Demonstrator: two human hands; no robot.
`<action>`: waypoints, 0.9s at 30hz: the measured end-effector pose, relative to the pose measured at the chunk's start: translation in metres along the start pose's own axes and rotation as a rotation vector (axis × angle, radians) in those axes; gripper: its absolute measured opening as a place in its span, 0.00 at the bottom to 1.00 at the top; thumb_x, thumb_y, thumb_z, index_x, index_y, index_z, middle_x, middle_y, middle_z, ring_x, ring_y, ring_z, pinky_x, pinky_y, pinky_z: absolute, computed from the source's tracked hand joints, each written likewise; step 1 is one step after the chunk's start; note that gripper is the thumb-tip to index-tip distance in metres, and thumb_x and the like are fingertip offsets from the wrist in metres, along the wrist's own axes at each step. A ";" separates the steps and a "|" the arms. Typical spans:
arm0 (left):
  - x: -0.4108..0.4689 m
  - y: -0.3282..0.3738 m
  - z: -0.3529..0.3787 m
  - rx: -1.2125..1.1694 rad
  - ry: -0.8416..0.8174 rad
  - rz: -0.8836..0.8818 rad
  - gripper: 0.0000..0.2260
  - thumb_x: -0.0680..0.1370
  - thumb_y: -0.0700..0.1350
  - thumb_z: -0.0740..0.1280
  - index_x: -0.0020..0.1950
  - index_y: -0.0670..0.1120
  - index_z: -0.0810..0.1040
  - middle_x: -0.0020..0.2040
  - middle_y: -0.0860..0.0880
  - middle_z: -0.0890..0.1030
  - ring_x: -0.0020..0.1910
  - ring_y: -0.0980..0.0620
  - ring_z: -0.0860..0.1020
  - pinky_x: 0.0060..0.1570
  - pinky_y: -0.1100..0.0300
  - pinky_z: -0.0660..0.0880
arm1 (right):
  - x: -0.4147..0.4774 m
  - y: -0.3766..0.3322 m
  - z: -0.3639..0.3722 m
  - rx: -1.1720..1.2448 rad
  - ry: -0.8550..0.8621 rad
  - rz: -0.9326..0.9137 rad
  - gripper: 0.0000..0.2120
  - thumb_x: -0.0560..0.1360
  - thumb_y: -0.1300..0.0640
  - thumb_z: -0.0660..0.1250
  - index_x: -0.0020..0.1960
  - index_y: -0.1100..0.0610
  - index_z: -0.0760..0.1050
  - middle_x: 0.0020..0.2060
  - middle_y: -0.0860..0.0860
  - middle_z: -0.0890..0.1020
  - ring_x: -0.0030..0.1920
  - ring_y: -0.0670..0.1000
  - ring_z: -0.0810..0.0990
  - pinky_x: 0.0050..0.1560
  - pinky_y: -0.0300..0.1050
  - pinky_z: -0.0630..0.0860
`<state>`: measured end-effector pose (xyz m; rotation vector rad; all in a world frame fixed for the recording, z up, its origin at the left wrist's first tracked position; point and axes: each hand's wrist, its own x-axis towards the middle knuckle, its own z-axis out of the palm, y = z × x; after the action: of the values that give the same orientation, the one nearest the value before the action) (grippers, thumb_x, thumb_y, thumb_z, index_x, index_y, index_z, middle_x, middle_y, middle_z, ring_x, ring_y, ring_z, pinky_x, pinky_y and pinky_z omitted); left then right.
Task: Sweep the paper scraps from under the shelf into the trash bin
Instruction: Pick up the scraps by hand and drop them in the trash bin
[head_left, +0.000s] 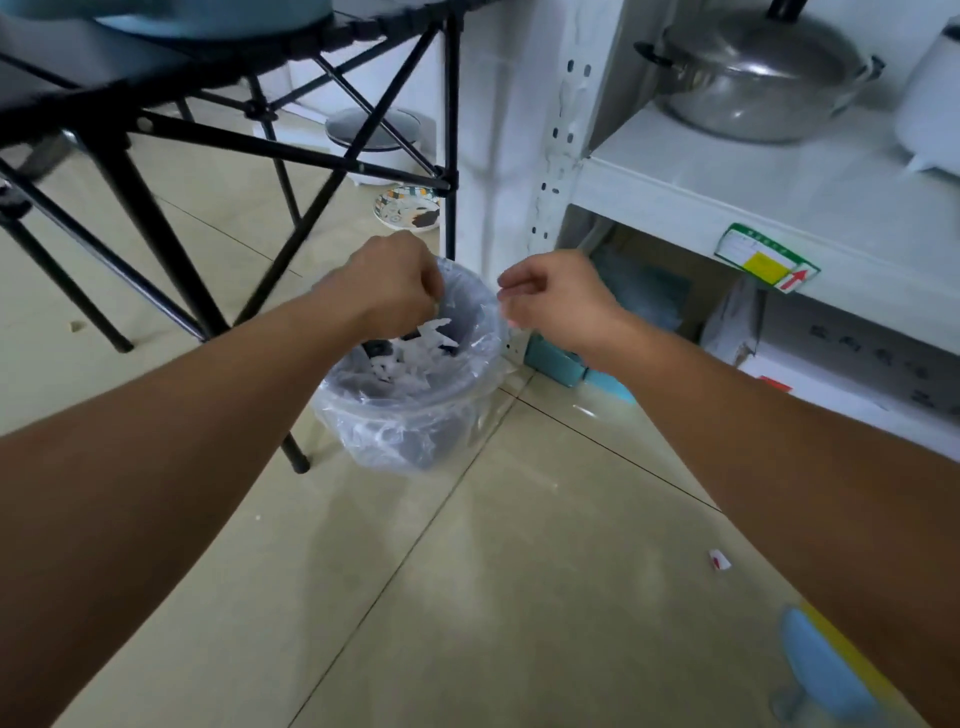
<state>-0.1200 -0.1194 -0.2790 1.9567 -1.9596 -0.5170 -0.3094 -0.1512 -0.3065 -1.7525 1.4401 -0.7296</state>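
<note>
The left hand (387, 288) is over the trash bin (415, 395), fingers curled down inside the rim; I cannot tell if it pinches anything. White paper scraps (415, 351) lie in the bin. The right hand (553, 301) pinches the thin plastic bag (491, 317) at the rim. One small scrap (719, 560) lies on the floor by the shelf (727, 197). It looks light and floppy, so pinch its edge.

The tiled floor (519, 571) carries a trash bin (410, 415) lined with clear plastic, a patterned bowl (408, 208) behind it and one small paper scrap (719, 560) lying apart to the right. On the white shelf (727, 171) stands a lidded steel pot (753, 78).
</note>
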 end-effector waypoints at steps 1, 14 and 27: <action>-0.005 0.008 0.003 -0.035 0.009 0.027 0.09 0.71 0.36 0.67 0.41 0.48 0.83 0.39 0.48 0.84 0.41 0.48 0.83 0.40 0.61 0.77 | -0.009 0.013 -0.009 0.043 0.040 0.026 0.09 0.71 0.67 0.68 0.44 0.55 0.82 0.43 0.57 0.86 0.43 0.55 0.85 0.51 0.52 0.83; -0.052 0.108 0.220 -0.167 -0.639 0.218 0.08 0.75 0.42 0.70 0.52 0.45 0.84 0.48 0.48 0.83 0.53 0.48 0.82 0.48 0.66 0.73 | -0.156 0.268 -0.079 -0.729 -0.207 0.583 0.04 0.70 0.60 0.67 0.44 0.56 0.79 0.49 0.58 0.84 0.52 0.59 0.82 0.47 0.43 0.76; -0.071 0.129 0.349 -0.244 -0.812 -0.009 0.15 0.73 0.44 0.69 0.59 0.46 0.79 0.59 0.45 0.82 0.58 0.45 0.80 0.57 0.56 0.76 | -0.181 0.325 -0.040 -0.762 -0.012 0.553 0.11 0.73 0.64 0.62 0.54 0.60 0.77 0.54 0.59 0.80 0.52 0.61 0.81 0.52 0.50 0.77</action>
<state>-0.3976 -0.0397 -0.5239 1.7365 -2.1479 -1.6705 -0.5604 -0.0131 -0.5473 -1.7067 2.2436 0.1576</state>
